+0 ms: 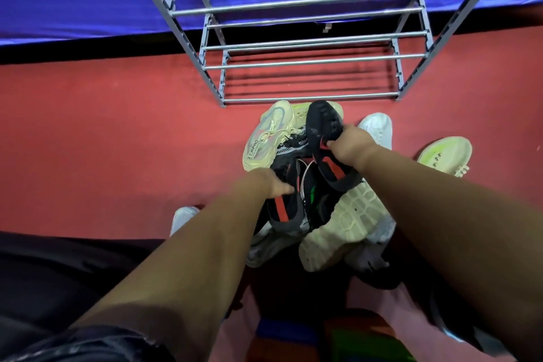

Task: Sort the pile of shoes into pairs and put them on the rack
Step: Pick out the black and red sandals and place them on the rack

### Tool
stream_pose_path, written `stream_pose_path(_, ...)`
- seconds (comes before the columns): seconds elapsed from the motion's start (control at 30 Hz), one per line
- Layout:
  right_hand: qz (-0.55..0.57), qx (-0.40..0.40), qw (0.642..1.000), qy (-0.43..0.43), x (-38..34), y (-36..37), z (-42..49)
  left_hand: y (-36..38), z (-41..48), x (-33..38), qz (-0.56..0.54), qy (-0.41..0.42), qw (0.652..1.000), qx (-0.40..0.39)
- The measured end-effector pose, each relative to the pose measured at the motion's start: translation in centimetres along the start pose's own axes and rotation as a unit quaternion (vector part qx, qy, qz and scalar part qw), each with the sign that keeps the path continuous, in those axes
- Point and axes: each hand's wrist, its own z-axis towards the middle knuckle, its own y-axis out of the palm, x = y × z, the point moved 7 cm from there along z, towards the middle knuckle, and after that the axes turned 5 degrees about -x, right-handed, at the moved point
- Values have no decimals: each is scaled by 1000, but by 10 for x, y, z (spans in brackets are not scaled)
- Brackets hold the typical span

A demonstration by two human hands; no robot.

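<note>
Rack (299, 95) far, 0 pairs shelved. I note right hand (349, 145) and left hand (271, 185) each clasping 1 black-red shoe (329, 138); pile (346, 223) remains.

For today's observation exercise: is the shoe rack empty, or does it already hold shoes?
Empty. Every visible tier of the rack shows only bare metal bars; the shoes lie in a pile on the floor in front.

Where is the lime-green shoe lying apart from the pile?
In the head view, the lime-green shoe lies on the red floor, right of the white shoe.
</note>
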Motion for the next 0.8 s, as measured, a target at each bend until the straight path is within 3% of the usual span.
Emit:
stream_pose_path(0.13,-38,50,997,-35,-3,-12,-8,24,6,13,47,-1,998,-38)
stream_pose_path(0.27,-74,62,994,-51,-6,-6,-11,35,10,23,123,-12,992,-9)
stream_pose_path(0.37,-157,13,986,-46,-9,7,-15,30,5,25,83,1,997,-5)
stream_pose_path(0.5,-244,-55,967,-42,-9,17,-21,9,-13,18,-9,-1,997,-79)
stream_pose_path(0.7,-164,-33,984,-59,-9,7,-16,-40,-38,-6,-71,-48,982,-166)
stream_pose_path(0.8,-39,-31,996,-67,-5,-2,-14,-57,-49,-1,-71,-24,982,-176)
